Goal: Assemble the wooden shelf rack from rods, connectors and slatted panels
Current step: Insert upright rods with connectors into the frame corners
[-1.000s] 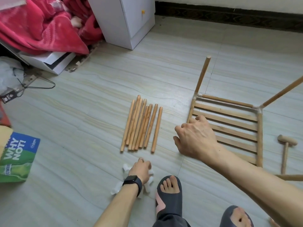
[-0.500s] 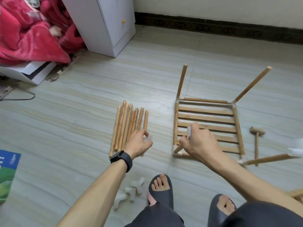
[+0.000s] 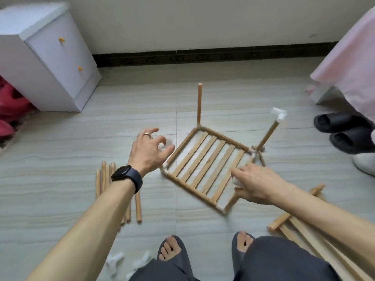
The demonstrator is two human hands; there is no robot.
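The slatted panel (image 3: pixel 207 167) lies on the floor, turned diagonally, with white connectors at its corners. One rod (image 3: pixel 199 102) stands upright at the far corner. A second rod (image 3: pixel 268 134) at the right corner carries a white connector (image 3: pixel 279 114) on top. My left hand (image 3: pixel 150 151) hovers by the panel's left edge and pinches a blurred white connector (image 3: pixel 168 141). My right hand (image 3: pixel 257 183) grips a rod (image 3: pixel 231 201) that rises from the near corner, with a white connector (image 3: pixel 235 180) at its top by my fingers.
Loose rods (image 3: pixel 138 205) lie under my left forearm and loose connectors (image 3: pixel 114 260) near my feet. A second slatted panel (image 3: pixel 300 232) lies at lower right, a small mallet (image 3: pixel 260 157) behind the right corner. A white cabinet (image 3: pixel 52 57), black slippers (image 3: pixel 345 130) and a pink cover (image 3: pixel 349 57) border the floor.
My left hand has left the loose rods and come to the panel's left edge with a connector. The panel now lies diagonally. My right hand still holds its rod.
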